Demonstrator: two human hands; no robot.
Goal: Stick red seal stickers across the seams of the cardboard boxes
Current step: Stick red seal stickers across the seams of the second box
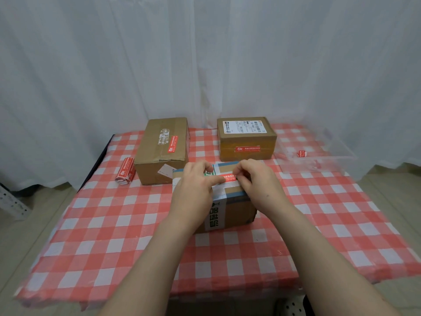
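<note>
Red seal sticker point(227, 177) with white print lies across the white-taped seam on top of the nearest small brown cardboard box point(239, 206), at the middle of the red-and-white checked tablecloth point(319, 213). The left hand point(196, 185) presses its left end with a stretched finger. The right hand point(257, 181) pinches its right end with curled fingertips. Two larger brown cardboard boxes point(161, 144) point(246, 137) behind each carry a red sticker. A roll of red stickers point(125, 172) lies far left.

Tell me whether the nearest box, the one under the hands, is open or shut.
Shut: the nearest box has its flaps lying flat under tape, and a red seal sticker lies across its top.
</note>
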